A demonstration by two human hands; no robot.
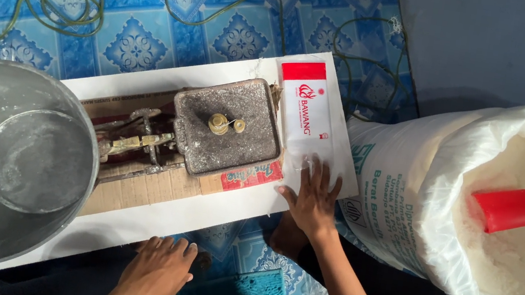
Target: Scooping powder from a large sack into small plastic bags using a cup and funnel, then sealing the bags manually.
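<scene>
My right hand (314,197) lies flat, fingers spread, on the lower end of a white plastic bag with a red band (306,109), which rests on the right end of a white board (148,217). My left hand (154,270) rests palm down at the board's near edge, holding nothing. A metal balance scale sits on the board: its flat grey platform (228,125) carries small brass weights (224,123), and its big round metal pan (4,157) is at the left.
A large white sack (450,189) of white grain stands open at the right, with a red scoop (508,208) stuck in it. Cardboard (139,184) lies under the scale. Green cord (69,1) loops over the blue patterned floor mat.
</scene>
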